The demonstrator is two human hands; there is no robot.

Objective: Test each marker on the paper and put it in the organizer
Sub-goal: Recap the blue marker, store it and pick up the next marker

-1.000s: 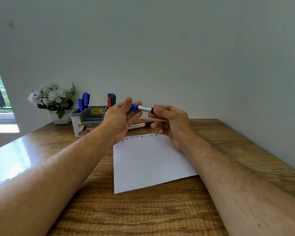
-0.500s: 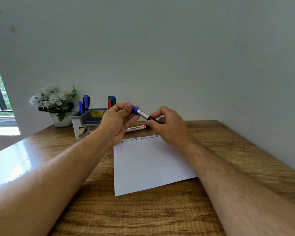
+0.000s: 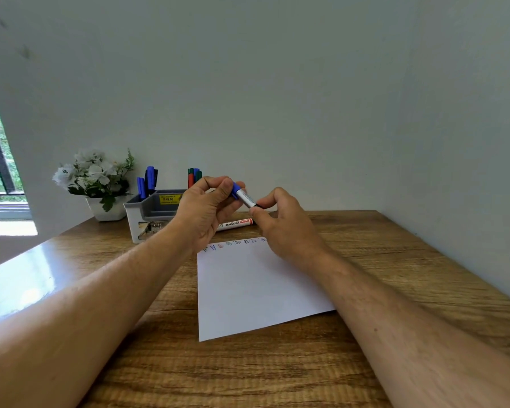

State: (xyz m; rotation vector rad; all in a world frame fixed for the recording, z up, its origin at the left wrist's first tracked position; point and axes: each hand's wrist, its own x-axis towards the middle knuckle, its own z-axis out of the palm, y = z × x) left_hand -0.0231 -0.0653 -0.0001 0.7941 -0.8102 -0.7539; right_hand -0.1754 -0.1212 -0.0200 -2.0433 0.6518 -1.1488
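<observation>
2 hands share 1 blue-capped, silver-barrelled marker [image 3: 243, 196] in the air above the far edge of the white paper sheet [image 3: 256, 287]. The left hand [image 3: 205, 209] is closed round the blue end, and the right hand [image 3: 280, 223] pinches the dark end. A red-labelled whiteboard marker [image 3: 236, 224] lies on the wooden desk [image 3: 395, 260] just behind. At 10 o'clock sits the grey plastic organizer [image 3: 152, 209], holding blue, red and green markers, with a white flower pot [image 3: 106, 209] beside it.

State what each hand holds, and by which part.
Both hands hold one marker. The left hand grips its blue end; the right hand pinches the dark end between thumb and forefinger.
</observation>
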